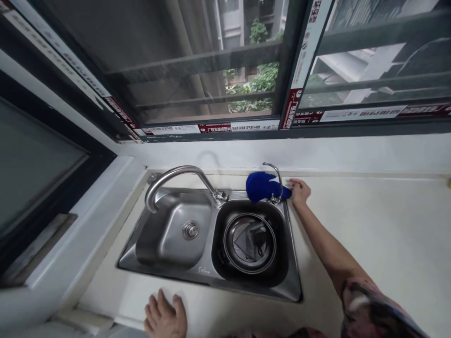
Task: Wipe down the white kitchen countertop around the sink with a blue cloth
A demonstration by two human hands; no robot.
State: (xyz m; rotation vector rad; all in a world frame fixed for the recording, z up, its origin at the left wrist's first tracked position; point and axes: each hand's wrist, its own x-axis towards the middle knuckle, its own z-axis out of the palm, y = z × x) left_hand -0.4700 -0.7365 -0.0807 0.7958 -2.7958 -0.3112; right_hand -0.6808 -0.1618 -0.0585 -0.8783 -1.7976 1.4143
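At the back of the sink's rim, a bright blue cloth (262, 187) lies bunched around the base of a thin small tap (278, 180). My right hand (300, 191) is at the cloth's right end, fingers curled and closed on its edge; the exact grip is partly hidden. My left hand (167, 313) rests on the counter's front edge with its fingers apart, holding nothing. Between the hands is a steel double sink (207, 272). In its right bowl sits a round metal pot or strainer (230, 251) with a grey cloth (248, 241) inside.
A large curved faucet (183, 170) arches over the left bowl, where a drain (190, 230) shows. White countertop (380, 225) extends to the right. A low white wall (338, 152) and dark-framed windows (197, 126) stand behind the sink.
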